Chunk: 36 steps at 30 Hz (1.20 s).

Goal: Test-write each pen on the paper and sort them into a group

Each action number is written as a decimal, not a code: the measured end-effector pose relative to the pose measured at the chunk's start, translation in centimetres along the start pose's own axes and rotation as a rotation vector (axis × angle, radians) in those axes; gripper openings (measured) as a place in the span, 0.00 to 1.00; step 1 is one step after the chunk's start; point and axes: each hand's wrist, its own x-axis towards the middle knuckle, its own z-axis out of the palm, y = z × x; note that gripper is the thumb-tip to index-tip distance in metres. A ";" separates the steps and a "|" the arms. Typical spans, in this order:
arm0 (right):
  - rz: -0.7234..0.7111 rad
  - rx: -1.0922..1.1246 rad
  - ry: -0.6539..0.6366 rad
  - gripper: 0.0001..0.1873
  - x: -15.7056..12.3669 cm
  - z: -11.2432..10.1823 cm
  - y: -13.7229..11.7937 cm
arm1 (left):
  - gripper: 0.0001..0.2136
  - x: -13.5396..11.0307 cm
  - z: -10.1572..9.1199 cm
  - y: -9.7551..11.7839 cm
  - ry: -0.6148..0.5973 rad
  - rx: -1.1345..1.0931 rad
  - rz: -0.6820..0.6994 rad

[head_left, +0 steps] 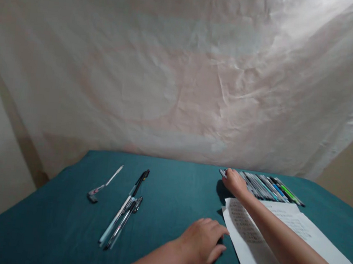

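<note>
My right hand reaches over the near-left end of a row of pens. Its fingers are closed on a pen at the row's left edge, and the hand hides most of that pen. The row is mostly grey and clear, with blue, black and green pens toward the right. My left hand rests on the cloth, holding nothing, with thumb and index finger apart. Its index fingertip is at the left edge of the handwritten paper sheets, which lie under my right forearm.
A small group of pens lies left of centre on the green tablecloth. Farther left is a thin white stick-like item beside a small dark-ended object. A pale wrinkled sheet hangs behind the table.
</note>
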 end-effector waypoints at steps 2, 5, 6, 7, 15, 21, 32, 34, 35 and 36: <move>-0.052 0.009 0.027 0.14 -1.1 -0.6 -1.0 | 0.12 -0.1 -0.1 0.2 -0.022 0.041 0.013; -0.170 0.050 0.064 0.13 -3.5 -1.4 -2.9 | 0.12 -0.2 -1.3 1.0 -0.095 0.131 -0.020; -0.229 0.082 0.079 0.12 -4.6 -1.6 -3.6 | 0.13 -0.4 -2.1 1.2 -0.134 0.164 -0.062; -0.292 0.122 0.087 0.11 -5.7 -1.8 -4.3 | 0.14 -0.5 -3.1 1.4 -0.190 0.190 -0.121; -0.595 0.329 -0.067 0.07 -13.4 -1.6 -8.0 | 0.07 -4.6 -14.0 -2.4 -0.218 0.199 -0.677; -0.645 0.387 -0.108 0.08 -14.8 -0.3 -8.5 | 0.08 -8.2 -16.0 -7.2 -0.219 0.217 -1.072; -0.668 0.434 -0.121 0.09 -15.0 -0.5 -8.1 | 0.02 -8.0 -13.7 -10.5 -0.301 0.190 -1.229; -0.670 0.435 -0.124 0.09 -15.0 -0.3 -8.1 | 0.02 -7.9 -13.6 -10.5 -0.311 0.187 -1.231; -0.669 0.435 -0.123 0.09 -15.0 -0.3 -8.1 | 0.02 -7.8 -13.6 -10.5 -0.315 0.185 -1.229; -0.668 0.435 -0.121 0.09 -15.0 -0.2 -8.0 | 0.02 -7.8 -13.5 -10.5 -0.318 0.183 -1.228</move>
